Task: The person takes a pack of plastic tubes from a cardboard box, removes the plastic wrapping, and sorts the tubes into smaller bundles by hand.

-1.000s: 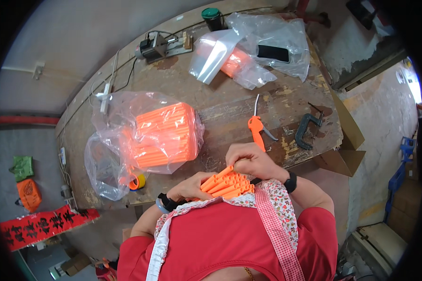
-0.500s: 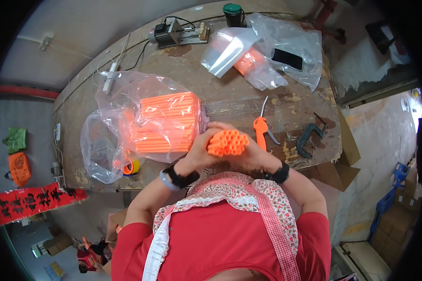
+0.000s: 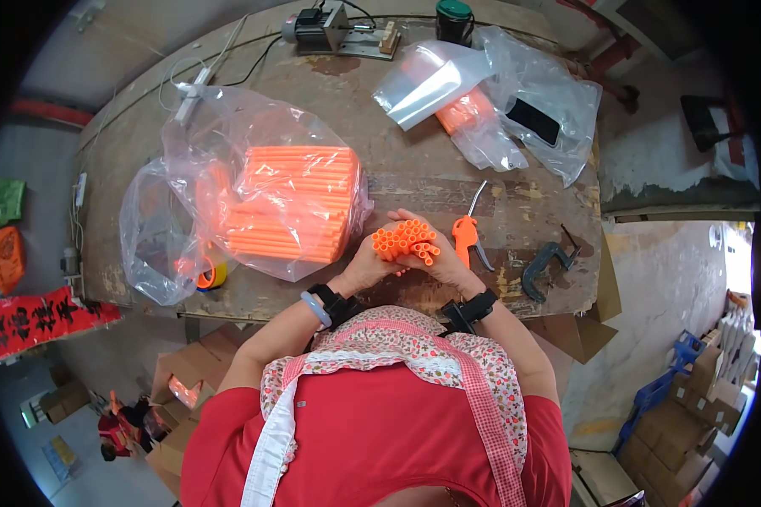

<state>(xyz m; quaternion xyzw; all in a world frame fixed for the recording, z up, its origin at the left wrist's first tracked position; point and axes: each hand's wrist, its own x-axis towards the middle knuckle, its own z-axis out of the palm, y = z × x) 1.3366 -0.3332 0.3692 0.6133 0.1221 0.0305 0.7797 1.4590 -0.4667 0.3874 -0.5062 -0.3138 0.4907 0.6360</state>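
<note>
Atop worn wooden workbench (image 3: 414, 173), concrete floor (image 3: 659, 279)

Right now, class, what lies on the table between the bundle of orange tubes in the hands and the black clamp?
In the head view, orange-handled pliers lie on the table between the tube bundle and the clamp.
</note>
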